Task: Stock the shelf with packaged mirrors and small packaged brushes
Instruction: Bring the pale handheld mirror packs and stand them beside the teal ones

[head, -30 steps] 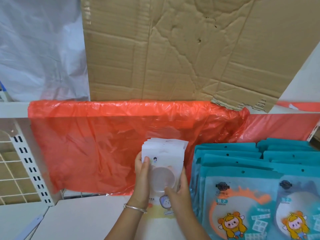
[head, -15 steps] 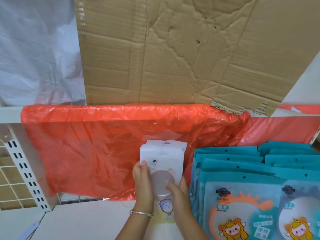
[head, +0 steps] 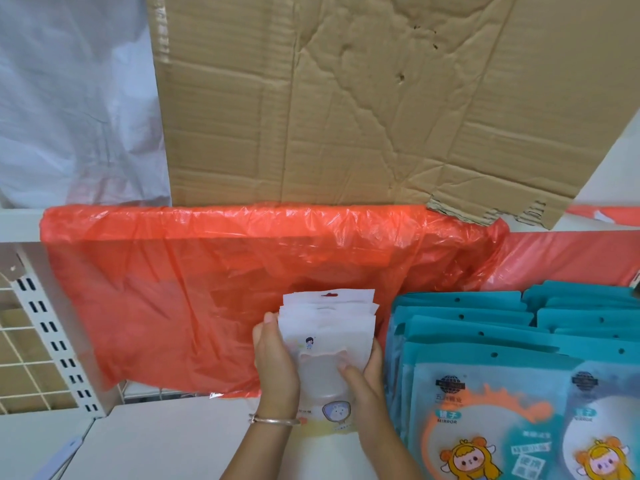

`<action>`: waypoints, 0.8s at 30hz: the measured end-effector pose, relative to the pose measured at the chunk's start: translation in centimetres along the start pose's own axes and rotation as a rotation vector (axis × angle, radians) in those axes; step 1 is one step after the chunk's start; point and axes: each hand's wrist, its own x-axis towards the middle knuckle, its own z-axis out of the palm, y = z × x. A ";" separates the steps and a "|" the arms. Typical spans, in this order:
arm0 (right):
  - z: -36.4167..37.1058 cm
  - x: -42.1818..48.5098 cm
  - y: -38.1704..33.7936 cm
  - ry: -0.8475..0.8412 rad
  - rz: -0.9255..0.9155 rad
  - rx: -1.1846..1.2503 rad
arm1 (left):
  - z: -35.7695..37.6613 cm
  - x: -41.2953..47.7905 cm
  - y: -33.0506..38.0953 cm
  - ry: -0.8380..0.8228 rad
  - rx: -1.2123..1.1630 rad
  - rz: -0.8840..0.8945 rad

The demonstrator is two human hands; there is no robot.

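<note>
A stack of white packets (head: 327,327) stands upright on the shelf (head: 166,441), just left of the teal mirror packs (head: 485,375). The left hand (head: 277,368) grips its left edge, the right hand (head: 363,382) its right edge; red plastic sheeting (head: 207,289) hangs behind.

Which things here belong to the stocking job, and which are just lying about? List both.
Job: white packets, held by left hand and right hand; teal mirror packs standing to their right; shelf.
Lying about: cardboard, red plastic, white plastic, wire grid.
</note>
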 end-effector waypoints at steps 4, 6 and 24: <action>-0.1 0.2 -0.3 -0.050 0.020 0.016 | 0.1 0.7 -0.4 -0.087 0.008 -0.053; -0.3 -0.1 0.2 -0.023 0.037 -0.012 | 0.1 0.0 -0.9 -0.085 0.004 -0.062; 0.0 -0.1 1.0 0.068 0.000 -0.066 | 1.5 -1.6 2.3 -0.010 0.146 0.309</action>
